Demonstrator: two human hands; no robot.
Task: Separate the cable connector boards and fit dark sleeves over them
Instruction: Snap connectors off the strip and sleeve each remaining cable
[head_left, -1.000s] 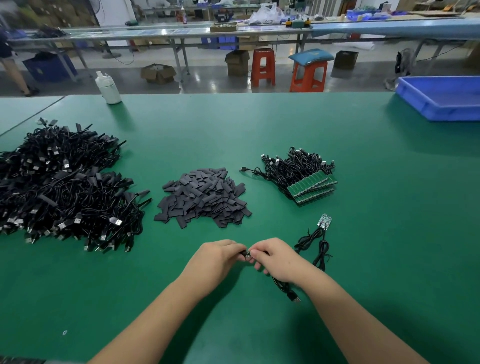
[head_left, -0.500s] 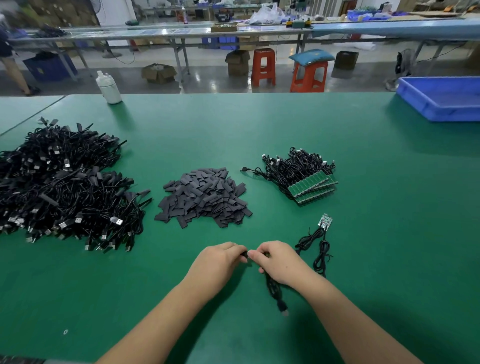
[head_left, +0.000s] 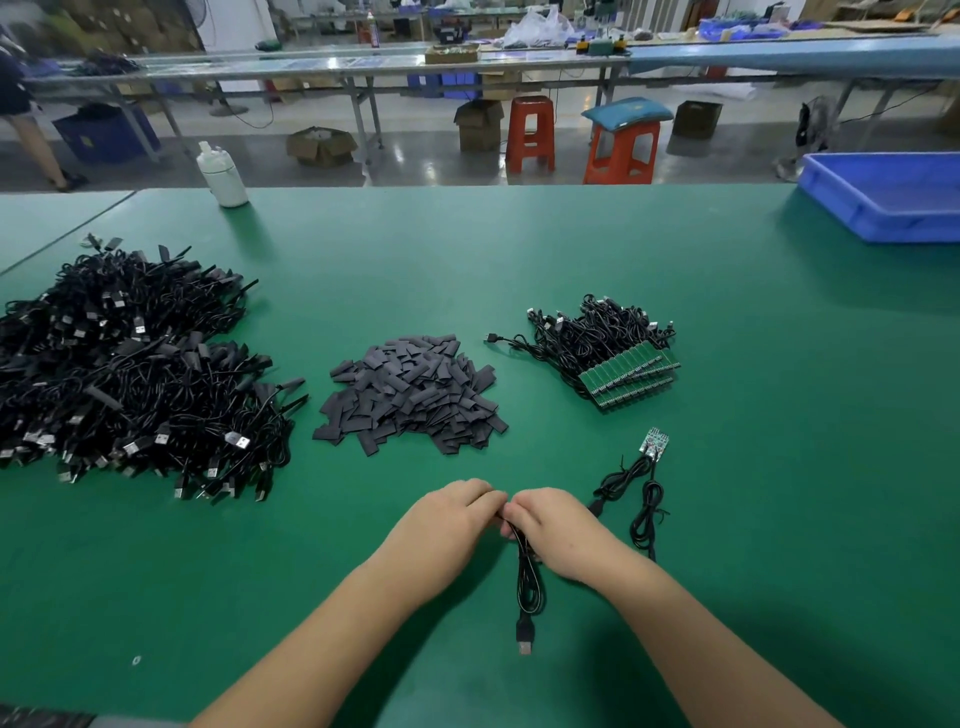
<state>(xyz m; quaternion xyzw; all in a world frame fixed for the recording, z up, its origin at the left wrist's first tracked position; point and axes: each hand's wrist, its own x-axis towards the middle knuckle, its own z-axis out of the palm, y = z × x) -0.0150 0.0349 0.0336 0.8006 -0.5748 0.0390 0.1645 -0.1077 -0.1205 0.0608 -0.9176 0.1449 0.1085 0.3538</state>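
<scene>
Head view: both hands meet at lower centre of the frame, above the green worktop (head_left: 727, 312).
Left hand (head_left: 447, 525): grip pinches something small at the cable (head_left: 529, 587) end; sleeve or board, cannot tell.
Right hand (head_left: 556, 530): grip pinches the same cable end.
Sleeve pile (head_left: 410, 395): centre.
Joined boards (head_left: 628, 374): centre right.
Risk: sleeve snags and skews, judged from the hidden joint.
</scene>
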